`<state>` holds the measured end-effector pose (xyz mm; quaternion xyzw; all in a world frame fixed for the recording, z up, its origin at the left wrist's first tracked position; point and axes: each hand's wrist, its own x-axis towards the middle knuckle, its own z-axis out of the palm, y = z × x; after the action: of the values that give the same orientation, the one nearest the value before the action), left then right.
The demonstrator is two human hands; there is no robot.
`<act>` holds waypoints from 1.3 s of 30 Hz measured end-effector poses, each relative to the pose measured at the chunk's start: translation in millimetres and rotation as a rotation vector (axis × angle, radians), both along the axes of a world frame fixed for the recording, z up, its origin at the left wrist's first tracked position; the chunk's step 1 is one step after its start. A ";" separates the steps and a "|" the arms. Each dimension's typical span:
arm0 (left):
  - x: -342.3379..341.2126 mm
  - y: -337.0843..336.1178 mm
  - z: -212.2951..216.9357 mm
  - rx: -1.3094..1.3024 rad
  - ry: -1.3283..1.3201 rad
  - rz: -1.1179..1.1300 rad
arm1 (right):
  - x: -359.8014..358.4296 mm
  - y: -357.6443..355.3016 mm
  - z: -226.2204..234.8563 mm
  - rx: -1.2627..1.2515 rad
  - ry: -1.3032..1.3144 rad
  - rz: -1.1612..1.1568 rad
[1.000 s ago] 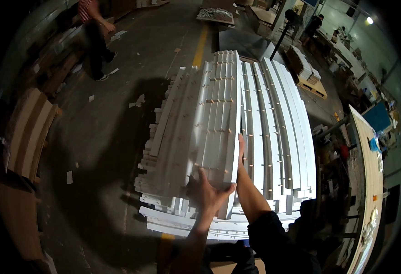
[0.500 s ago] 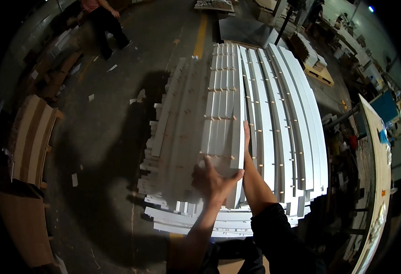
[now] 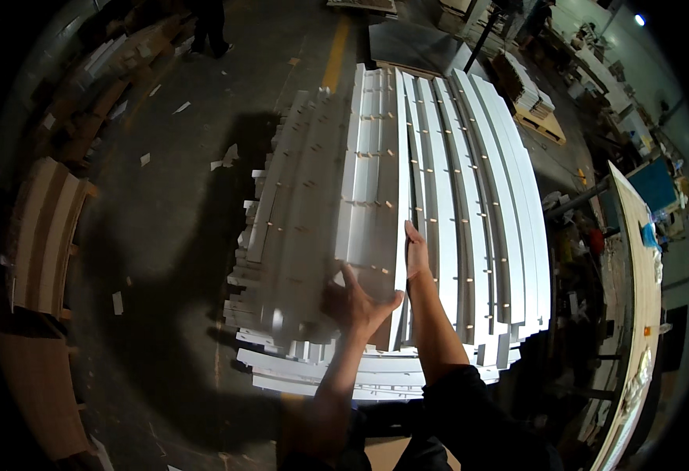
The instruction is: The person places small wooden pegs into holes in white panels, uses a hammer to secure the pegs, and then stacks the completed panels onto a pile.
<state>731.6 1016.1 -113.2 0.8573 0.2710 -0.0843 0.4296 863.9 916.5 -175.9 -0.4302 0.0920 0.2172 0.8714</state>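
Note:
Long white strips with small wooden dowels sticking out lie side by side in a stack before me. My left hand (image 3: 362, 308) grips across the near end of a group of these strips (image 3: 370, 177). Its thumb rests on the group's right edge, and its fingers reach over to the left, partly in shadow and blurred. My right hand (image 3: 417, 255) lies along the right side of the same group, fingers stretched forward against the edge. More white strips with dowels (image 3: 458, 204) fan out to the right of it. Shaded strips (image 3: 286, 212) lie to the left.
White strips (image 3: 297, 375) lie crosswise at the stack's near end. Brown boards (image 3: 46, 235) stand at the left. A long panel (image 3: 631, 337) edges the right side. Farther off are a pallet with stacked boards (image 3: 521, 82) and a person's legs (image 3: 211, 27). Scraps litter the floor.
My right hand has drawn back slightly toward me along the strips. The rightmost held strip shows more of its shaded face. The person at far left has moved farther off; the view has shifted slightly.

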 end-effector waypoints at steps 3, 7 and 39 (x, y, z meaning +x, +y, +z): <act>2.7 -8.2 -3.1 0.085 0.002 -0.045 | -2.3 -13.8 5.0 -0.214 0.042 -0.030; 3.4 -11.6 -13.1 0.217 0.009 -0.067 | 3.4 -17.8 -1.7 -0.470 -0.086 0.152; -3.3 66.7 -80.8 0.164 -0.417 0.089 | -44.3 -29.3 21.7 -1.526 -0.607 -0.006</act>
<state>728.3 1082.8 -194.0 0.8754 0.2197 0.1360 0.4085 819.6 887.2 -154.2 -0.9443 -0.0242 -0.0333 0.3266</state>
